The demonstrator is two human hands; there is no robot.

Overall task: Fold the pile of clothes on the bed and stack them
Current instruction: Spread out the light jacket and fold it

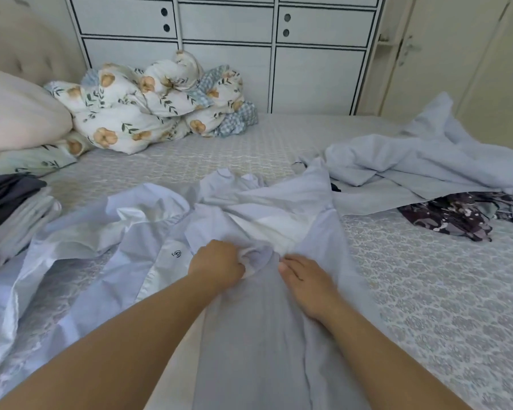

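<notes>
- Item, in work: pale blue-grey cotton shirt with a small round printed mark (pixel 249 306), spread across the lower centre of the frame on the grey patterned quilted bedspread (pixel 427 291). Its long axis runs from my body at the bottom edge up toward the collar at mid-frame; a loose white-lined part trails off to the lower left.
- My left hand (pixel 216 264): centre of frame, fingers curled into a bunched fold of the shirt, gripping it.
- My right hand (pixel 305 282): just right of the left, lying on the same cloth with fingers extended toward the bunch (whether the fingertips pinch anything I cannot tell).
- Relation that matters: the bunch sits between the two hands, touching the left and just ahead of the right's fingertips; the unflattened upper shirt lies beyond both, farther up the frame. The left is nearer the trailing part.
- Judgement: smoothing comes before any fold.
- Pending: crumpled light blue garments (pixel 412 161) and a dark purple patterned garment (pixel 456 217), right of frame.
- Done, by the look of it: folded stack of grey and white clothes (pixel 15 214), left edge.
- Also present: floral duvet bundle (pixel 148 105), upper left.
</notes>
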